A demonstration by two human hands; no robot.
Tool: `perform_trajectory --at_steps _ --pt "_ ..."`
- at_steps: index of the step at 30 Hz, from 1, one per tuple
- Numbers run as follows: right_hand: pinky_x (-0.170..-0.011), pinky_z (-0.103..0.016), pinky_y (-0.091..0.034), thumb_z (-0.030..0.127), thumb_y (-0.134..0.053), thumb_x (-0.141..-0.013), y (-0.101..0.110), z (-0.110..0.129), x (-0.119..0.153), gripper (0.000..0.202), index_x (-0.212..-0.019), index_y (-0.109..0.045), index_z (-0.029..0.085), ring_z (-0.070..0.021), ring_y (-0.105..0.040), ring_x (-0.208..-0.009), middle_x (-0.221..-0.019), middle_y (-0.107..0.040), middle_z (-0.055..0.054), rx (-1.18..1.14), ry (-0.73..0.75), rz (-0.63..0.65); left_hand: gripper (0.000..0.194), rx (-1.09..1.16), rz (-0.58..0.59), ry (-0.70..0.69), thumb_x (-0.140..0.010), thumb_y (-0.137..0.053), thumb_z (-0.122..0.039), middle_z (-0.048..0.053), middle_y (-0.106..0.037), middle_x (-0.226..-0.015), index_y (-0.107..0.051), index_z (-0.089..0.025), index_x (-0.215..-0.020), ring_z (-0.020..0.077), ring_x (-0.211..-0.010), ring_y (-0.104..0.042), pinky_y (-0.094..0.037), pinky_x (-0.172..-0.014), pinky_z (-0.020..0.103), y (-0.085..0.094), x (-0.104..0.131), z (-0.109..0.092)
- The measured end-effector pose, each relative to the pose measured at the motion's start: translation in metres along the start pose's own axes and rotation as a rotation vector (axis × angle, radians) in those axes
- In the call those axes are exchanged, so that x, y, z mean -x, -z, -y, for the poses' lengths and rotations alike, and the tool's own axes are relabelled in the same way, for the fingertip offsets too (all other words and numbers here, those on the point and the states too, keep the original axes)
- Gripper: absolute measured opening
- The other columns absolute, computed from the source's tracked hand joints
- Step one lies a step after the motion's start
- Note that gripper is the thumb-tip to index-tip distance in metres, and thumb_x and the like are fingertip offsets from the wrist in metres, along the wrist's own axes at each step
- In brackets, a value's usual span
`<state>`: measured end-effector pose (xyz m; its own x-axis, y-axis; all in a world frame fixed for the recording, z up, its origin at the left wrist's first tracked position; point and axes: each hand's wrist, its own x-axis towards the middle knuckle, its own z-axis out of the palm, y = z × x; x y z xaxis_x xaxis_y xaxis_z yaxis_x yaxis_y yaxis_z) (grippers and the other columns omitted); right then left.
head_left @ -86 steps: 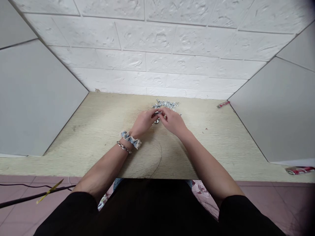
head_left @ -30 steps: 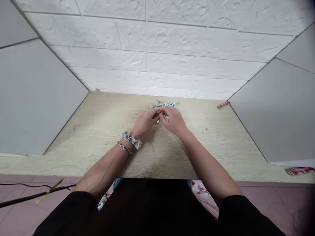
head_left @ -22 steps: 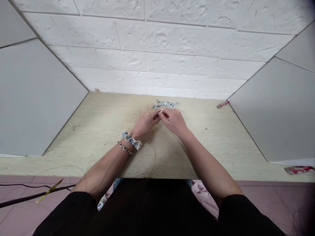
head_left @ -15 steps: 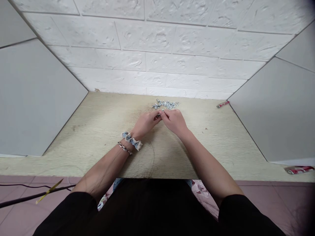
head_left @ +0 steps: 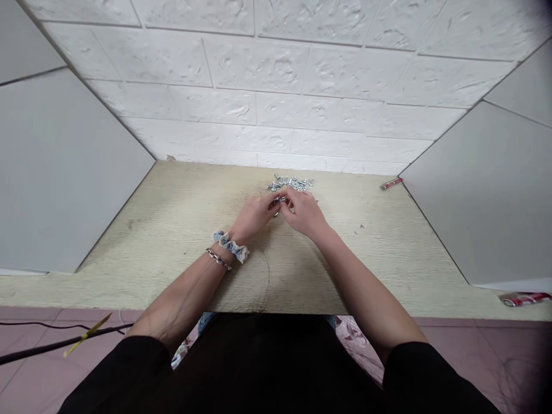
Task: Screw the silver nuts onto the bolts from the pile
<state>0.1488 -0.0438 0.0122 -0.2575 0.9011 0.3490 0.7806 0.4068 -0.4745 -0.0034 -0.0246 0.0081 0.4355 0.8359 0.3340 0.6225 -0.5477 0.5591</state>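
Note:
My left hand (head_left: pixel 255 214) and my right hand (head_left: pixel 304 213) meet over the middle of the wooden board. Between their fingertips is a small silver bolt (head_left: pixel 281 199), lying roughly crosswise; its ends are partly covered by my fingers. Both hands are closed, thumbs and forefingers pinching from either side. Just beyond my fingers lies a loose pile of silver bolts and nuts (head_left: pixel 297 183). A blue scrunchie (head_left: pixel 230 246) and a metal chain bracelet (head_left: pixel 218 260) circle my left wrist.
A white brick-patterned wall (head_left: pixel 276 109) rises behind the board (head_left: pixel 172 230). Grey panels stand left (head_left: pixel 73 172) and right (head_left: pixel 487 195). Red-and-silver objects lie by the right panel, one at the back (head_left: pixel 390 183), one in front (head_left: pixel 524 299). A dark cable (head_left: pixel 56 348) runs at lower left.
The fingers of my right hand have shifted and opened out slightly around the bolt, so more of its metal shows. My arms have stayed in place.

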Motion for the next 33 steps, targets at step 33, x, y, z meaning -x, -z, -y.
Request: perform_trajectory --at_steps 33 --pt "-0.075 -0.030 -0.037 0.034 -0.034 -0.095 -0.0006 -0.0006 -0.0035 0.030 -0.086 -0.060 0.021 -0.0191 -0.061 -0.073 -0.077 -0.067 -0.004 0.126 -0.127 0.056 0.027 -0.009 0.004 -0.022 -0.088 -0.049 -0.028 0.002 -0.067 -0.073 -0.063 -0.017 -0.108 0.0122 -0.061 -0.057 -0.039 -0.058 0.022 -0.0016 0.0022 -0.0050"
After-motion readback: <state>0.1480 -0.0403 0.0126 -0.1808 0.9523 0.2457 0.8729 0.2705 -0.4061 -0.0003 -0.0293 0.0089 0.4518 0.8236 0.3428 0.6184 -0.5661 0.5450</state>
